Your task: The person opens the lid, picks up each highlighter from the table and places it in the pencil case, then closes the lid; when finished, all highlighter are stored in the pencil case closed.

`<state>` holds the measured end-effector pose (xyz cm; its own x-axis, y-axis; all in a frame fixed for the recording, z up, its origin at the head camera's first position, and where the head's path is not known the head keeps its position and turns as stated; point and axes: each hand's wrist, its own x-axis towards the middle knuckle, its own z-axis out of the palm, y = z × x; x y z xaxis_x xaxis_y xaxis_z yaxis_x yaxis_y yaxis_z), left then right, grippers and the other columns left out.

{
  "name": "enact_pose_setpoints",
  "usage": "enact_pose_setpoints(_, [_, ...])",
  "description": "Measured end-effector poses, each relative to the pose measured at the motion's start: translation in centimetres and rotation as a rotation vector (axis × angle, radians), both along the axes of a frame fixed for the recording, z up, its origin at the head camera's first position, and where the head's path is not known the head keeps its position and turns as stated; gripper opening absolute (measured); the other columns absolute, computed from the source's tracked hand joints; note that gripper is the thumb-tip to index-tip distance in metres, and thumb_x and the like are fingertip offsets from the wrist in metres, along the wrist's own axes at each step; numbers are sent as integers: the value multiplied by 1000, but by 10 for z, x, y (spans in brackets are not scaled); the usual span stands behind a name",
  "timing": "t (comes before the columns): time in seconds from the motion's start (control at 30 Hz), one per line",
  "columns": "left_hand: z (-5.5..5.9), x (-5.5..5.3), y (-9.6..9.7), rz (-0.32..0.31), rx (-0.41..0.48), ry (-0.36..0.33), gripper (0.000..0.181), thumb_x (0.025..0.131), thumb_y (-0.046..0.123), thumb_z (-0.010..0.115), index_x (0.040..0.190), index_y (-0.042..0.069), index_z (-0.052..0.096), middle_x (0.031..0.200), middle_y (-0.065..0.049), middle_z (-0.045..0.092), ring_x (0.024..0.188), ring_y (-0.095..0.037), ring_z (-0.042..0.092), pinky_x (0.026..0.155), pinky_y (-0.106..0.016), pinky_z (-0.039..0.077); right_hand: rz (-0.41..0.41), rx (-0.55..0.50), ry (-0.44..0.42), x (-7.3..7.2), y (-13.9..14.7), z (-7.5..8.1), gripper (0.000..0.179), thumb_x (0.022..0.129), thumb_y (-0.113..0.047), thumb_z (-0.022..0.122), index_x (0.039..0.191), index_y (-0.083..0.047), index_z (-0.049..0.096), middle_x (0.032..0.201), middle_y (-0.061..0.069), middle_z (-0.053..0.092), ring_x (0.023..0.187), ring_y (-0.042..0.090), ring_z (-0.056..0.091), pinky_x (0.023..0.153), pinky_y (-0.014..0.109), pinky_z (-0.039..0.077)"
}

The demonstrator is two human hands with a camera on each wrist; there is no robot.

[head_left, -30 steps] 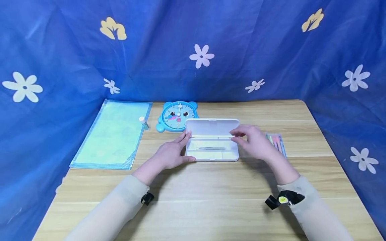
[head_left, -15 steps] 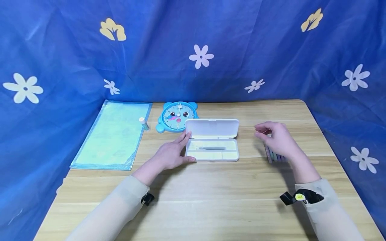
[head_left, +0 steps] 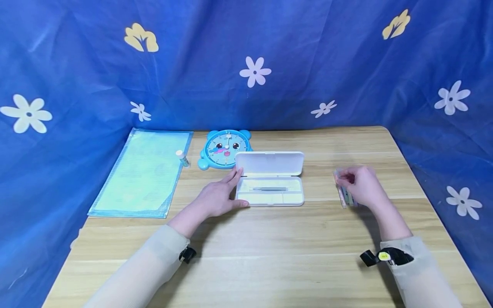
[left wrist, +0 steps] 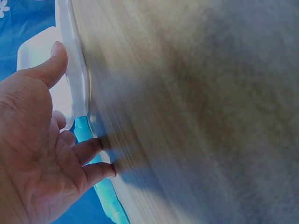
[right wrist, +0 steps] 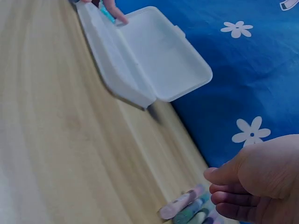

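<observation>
A white pencil case (head_left: 270, 164) stands with its lid raised at the middle of the table. Inside its tray lies a thin silvery pen-like stick (head_left: 269, 188). My left hand (head_left: 217, 197) rests at the case's left end, thumb at the front corner and fingertips against the lid's edge, fingers spread. My right hand (head_left: 365, 186) is at a row of several slim pastel markers (head_left: 343, 199) to the right, fingers bent over them. In the right wrist view the markers (right wrist: 180, 205) lie by the fingertips. The hand covers part of them, so whether it pinches one is hidden.
A blue clock (head_left: 226, 149) with a face lies behind the case's left side, partly behind the lid. Further left are a small white-capped tube (head_left: 182, 158) and a pale blue mesh document pouch (head_left: 142, 171). Blue flowered cloth (head_left: 285, 102) hangs behind the table.
My right hand has left the right edge of the case, moved rightward, and come down onto the markers. The left hand and the case have stayed put.
</observation>
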<state>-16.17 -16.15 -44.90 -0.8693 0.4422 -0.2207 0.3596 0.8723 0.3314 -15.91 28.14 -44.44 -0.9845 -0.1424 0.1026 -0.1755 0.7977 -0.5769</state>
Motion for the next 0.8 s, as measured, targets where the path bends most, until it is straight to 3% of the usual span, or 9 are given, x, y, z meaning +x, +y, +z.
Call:
enact_pose_setpoints(0.13, [0,0,0,0,1,2,111,92,70,68,171,22,6,176,-6,7,140,-47,49,110,-57,45,8,7,-20,2,-2,-5,14,93,-7,81,100,5,80,83,7,77,77,21,71,70,35,56])
enact_pose_setpoints(0.33, [1,0,0,-1,-2,0,111,93,70,68,171,22,6,175,-5,7,141,-46,49,111,-56,45,-19,29,-12,3,-8,-11,12,91,-4,80,98,6,80,81,7,75,76,22,70,72,42,57])
enact_pose_setpoints(0.63, [2,1,0,-5,7,6,110,93,69,69,171,21,7,175,-7,9,141,-46,48,111,-57,45,-70,49,-80,4,-16,-18,15,93,-11,79,98,3,79,82,5,73,79,24,69,75,45,57])
enact_pose_setpoints(0.8, [0,1,-1,0,7,3,110,93,69,69,171,22,7,175,-5,8,142,-45,48,112,-56,44,-61,35,-59,3,-16,-20,12,94,-9,77,95,3,78,81,5,71,75,22,66,72,42,55])
